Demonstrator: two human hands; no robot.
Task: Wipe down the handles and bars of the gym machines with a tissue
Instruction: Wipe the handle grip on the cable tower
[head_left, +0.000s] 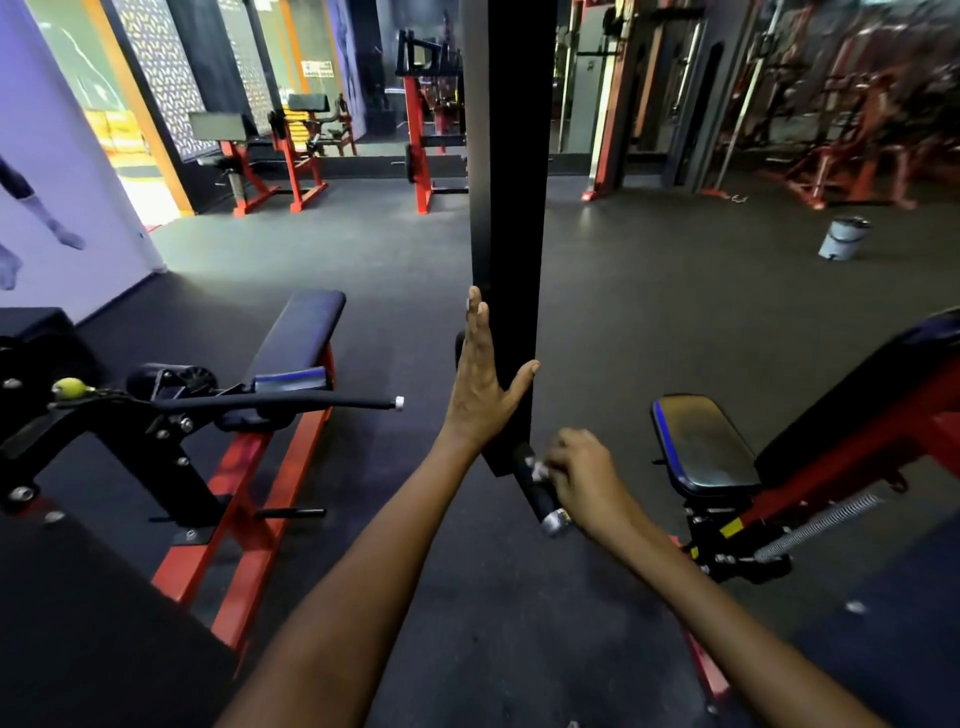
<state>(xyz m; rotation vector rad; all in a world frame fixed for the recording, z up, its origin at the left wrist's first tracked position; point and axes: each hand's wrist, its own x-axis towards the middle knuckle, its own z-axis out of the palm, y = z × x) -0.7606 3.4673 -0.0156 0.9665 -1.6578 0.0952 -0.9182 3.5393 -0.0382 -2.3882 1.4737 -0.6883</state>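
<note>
Left hand (480, 387) flat against black post (511, 234); right hand (582, 475) presses tissue (540, 472) on handle (537, 493).

A tall black flat upright beam (511, 208) stands dead centre, with the left hand (480, 379) flat against its left face and the short black foam-gripped handle with a metal end cap (540, 493) jutting out at its foot. Left of it, a long black padded lever with a white tip (291, 401) reaches across, and to the right a black padded seat with a blue stripe (701, 441) crowds in. Open dark rubber floor (649, 291) lies between and beyond them.
</note>
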